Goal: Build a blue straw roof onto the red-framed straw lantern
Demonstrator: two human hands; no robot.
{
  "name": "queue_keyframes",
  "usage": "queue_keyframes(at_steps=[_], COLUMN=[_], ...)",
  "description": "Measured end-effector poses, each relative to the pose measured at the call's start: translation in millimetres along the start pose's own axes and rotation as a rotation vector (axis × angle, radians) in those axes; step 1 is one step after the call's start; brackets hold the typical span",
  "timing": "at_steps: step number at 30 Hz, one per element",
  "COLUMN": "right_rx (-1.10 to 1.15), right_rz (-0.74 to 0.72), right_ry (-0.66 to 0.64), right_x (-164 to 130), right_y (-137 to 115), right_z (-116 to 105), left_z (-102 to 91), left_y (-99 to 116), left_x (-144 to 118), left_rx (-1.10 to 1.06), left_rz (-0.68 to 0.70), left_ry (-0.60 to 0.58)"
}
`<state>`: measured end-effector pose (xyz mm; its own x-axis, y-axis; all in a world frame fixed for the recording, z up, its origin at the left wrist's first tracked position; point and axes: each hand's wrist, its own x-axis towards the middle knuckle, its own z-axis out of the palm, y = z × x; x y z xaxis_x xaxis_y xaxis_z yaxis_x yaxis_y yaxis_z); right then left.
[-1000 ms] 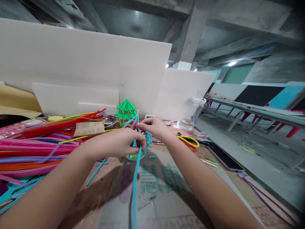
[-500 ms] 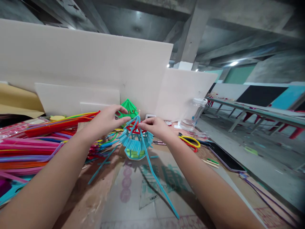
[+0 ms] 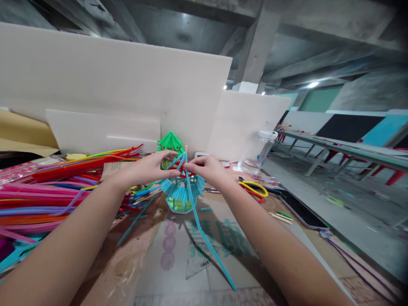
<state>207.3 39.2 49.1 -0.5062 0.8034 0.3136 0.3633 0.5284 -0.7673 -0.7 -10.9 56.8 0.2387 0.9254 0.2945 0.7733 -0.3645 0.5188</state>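
A small pavilion-like model (image 3: pixel 181 187) stands on the table, with a fringed light-blue lower roof, a red ring and blue strips rising to a peak. One long blue pipe cleaner (image 3: pixel 204 236) runs from its top down towards me, its free end near the table. My right hand (image 3: pixel 207 166) pinches this strip near the peak, thumb and forefinger together. At the model's left, my left hand (image 3: pixel 153 166) is curved with thumb and forefinger apart, the thumb tip close to the red ring. Behind it stands a green-roofed model (image 3: pixel 170 142), partly hidden by my left hand.
Bundles of coloured pipe cleaners (image 3: pixel 41 197) lie at the left. Scissors with yellow and red handles (image 3: pixel 258 189), a phone (image 3: pixel 302 209) and a clear bottle (image 3: pixel 259 148) are on the right. White boards (image 3: pixel 111 85) stand behind. Cut blue pieces (image 3: pixel 137 221) lie nearby.
My left hand has moved down and right, its thumb coming closer to the red ring. More of the green model shows. The long strip's free end has shifted slightly; my right hand keeps its pinch.
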Motion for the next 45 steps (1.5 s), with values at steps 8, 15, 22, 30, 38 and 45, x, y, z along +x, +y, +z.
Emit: queue_keyframes(at_steps=[8, 15, 22, 30, 38, 45], right_rx=[-0.065, -0.068, 0.071, 0.164, 0.255, 0.295], right_rz=[-0.057, -0.021, -0.021, -0.045, -0.02, 0.03], right_ry=[0.014, 0.027, 0.031, 0.029, 0.014, 0.011], right_x=[-2, -2, 1, 2, 2, 3], right_y=[-2, -3, 0, 4, 3, 4], right_z=[-15, -16, 0, 3, 4, 5], left_z=[0.6, 12.6, 21.0, 23.0, 23.7, 23.5], left_y=[7, 7, 6, 12, 12, 12], left_x=[3, 12, 15, 15, 16, 16], left_rx=[-0.027, -0.161, -0.135, -0.181, -0.173, -0.168], left_rz=[-0.007, 0.05, 0.046, 0.09, 0.11, 0.113], left_ry=[0.15, 0.333, 0.341, 0.368, 0.378, 0.364])
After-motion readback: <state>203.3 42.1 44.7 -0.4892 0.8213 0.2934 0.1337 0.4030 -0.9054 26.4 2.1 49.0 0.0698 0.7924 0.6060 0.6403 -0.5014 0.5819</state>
